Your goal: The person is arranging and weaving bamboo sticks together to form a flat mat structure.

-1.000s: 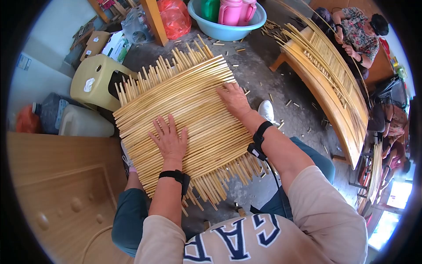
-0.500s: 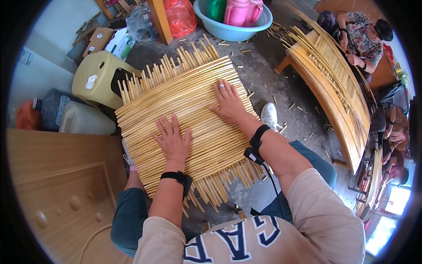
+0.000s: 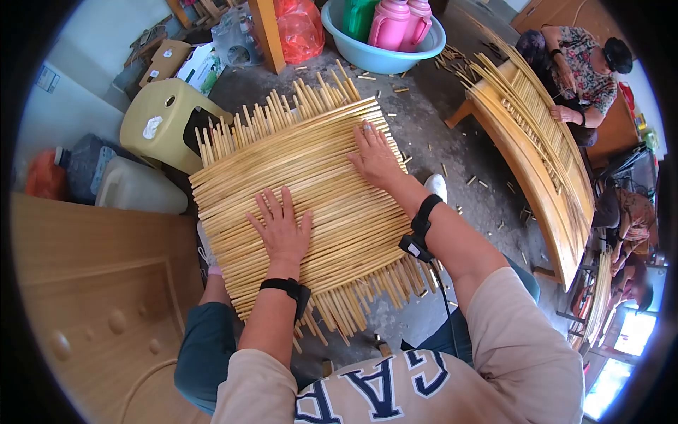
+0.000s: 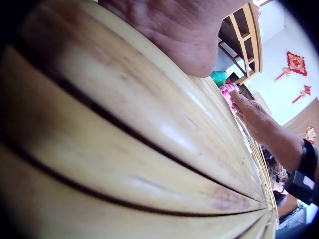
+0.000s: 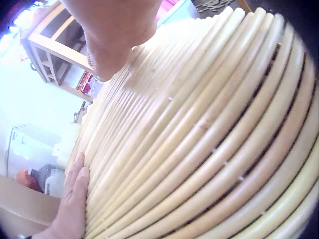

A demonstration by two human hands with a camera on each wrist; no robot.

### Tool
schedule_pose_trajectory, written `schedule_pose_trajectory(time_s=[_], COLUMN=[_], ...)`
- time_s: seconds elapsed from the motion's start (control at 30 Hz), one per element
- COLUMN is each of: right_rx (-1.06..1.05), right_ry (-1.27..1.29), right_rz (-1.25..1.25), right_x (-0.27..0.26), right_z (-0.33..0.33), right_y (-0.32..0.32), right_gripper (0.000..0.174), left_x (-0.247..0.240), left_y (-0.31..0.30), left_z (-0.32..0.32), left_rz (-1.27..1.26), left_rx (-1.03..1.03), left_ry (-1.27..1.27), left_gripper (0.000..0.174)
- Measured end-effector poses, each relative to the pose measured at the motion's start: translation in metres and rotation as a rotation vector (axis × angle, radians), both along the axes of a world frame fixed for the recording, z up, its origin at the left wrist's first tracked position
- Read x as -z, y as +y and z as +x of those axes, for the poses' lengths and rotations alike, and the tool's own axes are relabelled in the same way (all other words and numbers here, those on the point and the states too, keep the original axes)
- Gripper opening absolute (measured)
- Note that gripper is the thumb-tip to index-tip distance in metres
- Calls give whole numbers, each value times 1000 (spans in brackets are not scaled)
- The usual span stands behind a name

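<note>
Slatted mat (image 3: 321,201) lies beneath the left hand (image 3: 283,230) and right hand (image 3: 376,157), both resting on it with fingers outstretched. Compared with one second earlier, the right hand's fingers reach farther forward.

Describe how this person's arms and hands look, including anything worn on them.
Both arms have short beige sleeves. Each wrist has a black strap bearing a small dark box; the right one shows a pale patch, and a thin dark cable runs from it. The right hand wears what looks like a ring; the left hand shows none.
</note>
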State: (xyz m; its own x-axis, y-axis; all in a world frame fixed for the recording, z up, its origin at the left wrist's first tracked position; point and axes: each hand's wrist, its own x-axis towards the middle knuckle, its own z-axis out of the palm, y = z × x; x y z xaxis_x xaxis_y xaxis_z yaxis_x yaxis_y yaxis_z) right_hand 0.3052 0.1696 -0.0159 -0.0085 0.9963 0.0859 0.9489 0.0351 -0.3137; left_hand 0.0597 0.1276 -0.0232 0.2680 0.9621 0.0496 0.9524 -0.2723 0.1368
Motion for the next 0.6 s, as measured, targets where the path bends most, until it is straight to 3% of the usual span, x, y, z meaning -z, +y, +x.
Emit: schedule_pose_trajectory(time_s=[0.1,0.17,0.6], right_rx=[-12,-212,-175], right_ry=[-6,-285,-309], right_rz=[-14,-79,0], right_x=[-1,-2,14], right_z=[5,6,4], right_y=[12,12,9], right_gripper=[67,70,70], left_x=[-3,-3,0], left_y=[0,1,1], left_z=[1,1,1], left_rz=[-24,-30,-16], left_rx=[-8,-7,2], left_ry=[28,23,25], left_gripper=[65,66,65])
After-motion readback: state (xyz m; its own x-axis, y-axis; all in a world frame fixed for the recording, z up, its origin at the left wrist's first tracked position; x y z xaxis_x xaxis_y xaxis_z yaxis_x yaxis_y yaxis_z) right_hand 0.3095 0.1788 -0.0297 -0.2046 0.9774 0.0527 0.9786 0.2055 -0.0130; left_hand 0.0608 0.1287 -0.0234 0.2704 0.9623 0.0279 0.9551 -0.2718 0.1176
